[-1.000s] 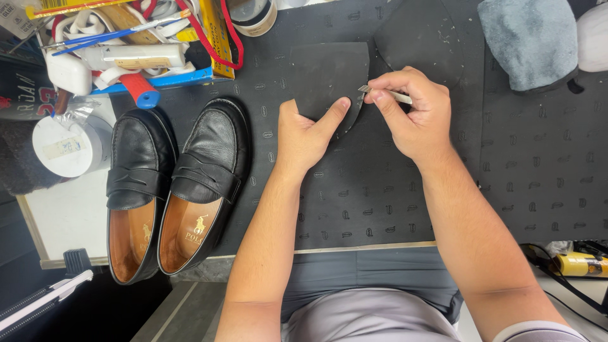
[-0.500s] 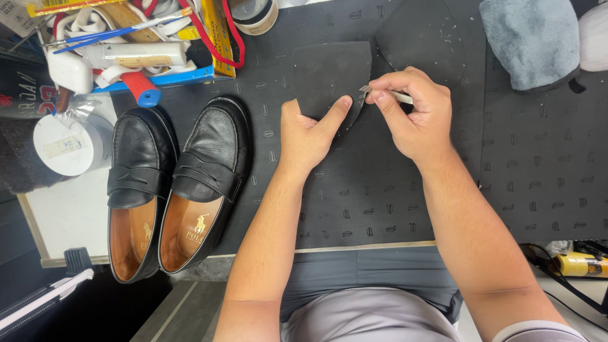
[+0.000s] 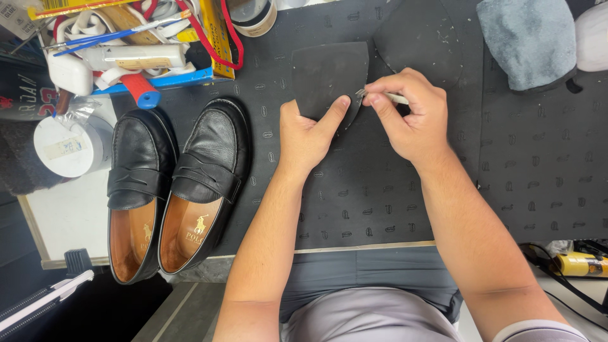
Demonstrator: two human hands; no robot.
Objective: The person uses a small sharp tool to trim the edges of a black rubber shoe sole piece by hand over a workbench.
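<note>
My left hand (image 3: 308, 135) presses flat on the lower edge of a dark rubber sole piece (image 3: 329, 75) that lies on the black patterned sheet (image 3: 380, 190). Its fingers are together and its thumb is spread along the piece's curved right edge. My right hand (image 3: 408, 114) grips a thin metal blade tool (image 3: 380, 95) with its tip at that curved edge, close to my left thumb. A pair of black leather loafers (image 3: 171, 183) stands to the left, toes pointing away from me.
A blue tray of tools, tubes and a red strap (image 3: 136, 44) sits at the back left. A white round container (image 3: 63, 145) is left of the shoes, a tape roll (image 3: 253, 12) at the back, a grey cloth (image 3: 529, 41) at the back right and a yellow tool (image 3: 579, 263) at the lower right.
Both hands stay on the sole piece. My right hand and blade have shifted slightly along the curved edge; the shoes have not moved.
</note>
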